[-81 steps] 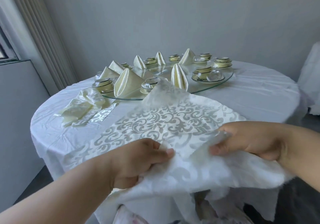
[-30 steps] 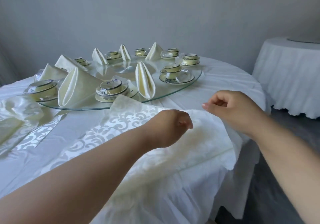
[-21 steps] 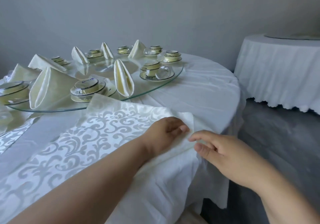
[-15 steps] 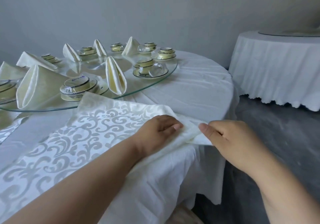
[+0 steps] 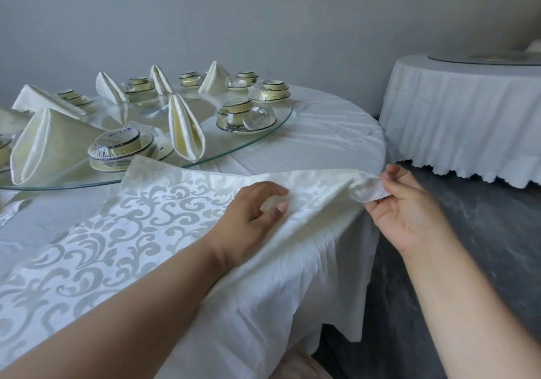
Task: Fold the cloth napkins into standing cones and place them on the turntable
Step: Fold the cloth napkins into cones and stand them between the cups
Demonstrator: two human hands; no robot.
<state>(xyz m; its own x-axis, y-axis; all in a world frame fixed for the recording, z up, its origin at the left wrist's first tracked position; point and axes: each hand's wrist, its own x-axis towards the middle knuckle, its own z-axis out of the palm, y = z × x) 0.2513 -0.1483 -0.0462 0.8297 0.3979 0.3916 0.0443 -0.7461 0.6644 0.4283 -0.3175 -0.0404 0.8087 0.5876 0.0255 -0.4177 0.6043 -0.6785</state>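
Note:
A cream napkin (image 5: pixel 152 211) with a silver scroll pattern lies spread on the white-clothed round table (image 5: pixel 328 141). My left hand (image 5: pixel 251 217) rests on its right part, fingers loosely bent, thumb against the cloth. My right hand (image 5: pixel 404 211) pinches the napkin's right corner (image 5: pixel 369 188) just past the table edge, lifting it slightly. Behind, the glass turntable (image 5: pixel 281 121) carries several folded cream cone napkins, among them one (image 5: pixel 186 131) near the front and a larger one (image 5: pixel 49 144) at the left.
Wrapped bowl-and-saucer sets, such as one (image 5: pixel 121 148) in front and one (image 5: pixel 237 115) with an upturned glass (image 5: pixel 257 118), stand between the cones. A second clothed table (image 5: pixel 456 124) with its own glass turntable (image 5: pixel 486 58) stands at the right. Dark floor (image 5: pixel 468 232) lies between the tables.
The view has swung right. My right hand has pulled the napkin's right corner outward and up past the table edge. My left hand has stayed on the cloth, its fingers lifting a little.

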